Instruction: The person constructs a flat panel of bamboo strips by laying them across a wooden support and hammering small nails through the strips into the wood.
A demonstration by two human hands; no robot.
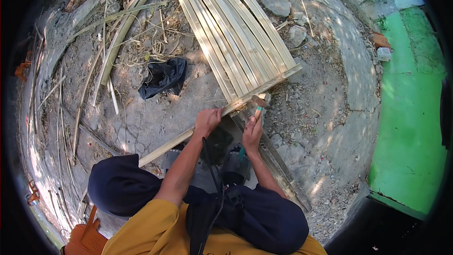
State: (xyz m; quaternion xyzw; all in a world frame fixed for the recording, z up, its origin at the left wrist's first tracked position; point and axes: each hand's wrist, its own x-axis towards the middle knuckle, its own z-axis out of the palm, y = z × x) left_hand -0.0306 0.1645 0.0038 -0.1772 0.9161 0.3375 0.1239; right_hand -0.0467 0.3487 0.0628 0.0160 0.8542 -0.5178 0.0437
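My left hand (pixel 208 122) is closed round a long pale bamboo crosspiece (pixel 166 147), which slants from the lower left up to the right. Several split bamboo slats (pixel 236 33) fan out from it toward the far side, their near ends at the crosspiece. In my right hand (pixel 252 132) is a hammer (pixel 259 101) with a teal handle, its brownish head up against the crosspiece or just over it; I cannot tell whether they touch. No nail can be made out. Under the joint, between my hands and running toward the lower right, lies a weathered wooden beam (pixel 278 170).
A black plastic bag (pixel 163 78) lies left of the slats. Bamboo poles (pixel 120 42), strips and shavings litter the ground farther left. Broken stones (pixel 277 5) sit at the far right, and a green painted surface (pixel 401 127) borders the right side. An orange chair (pixel 85 238) stands at lower left.
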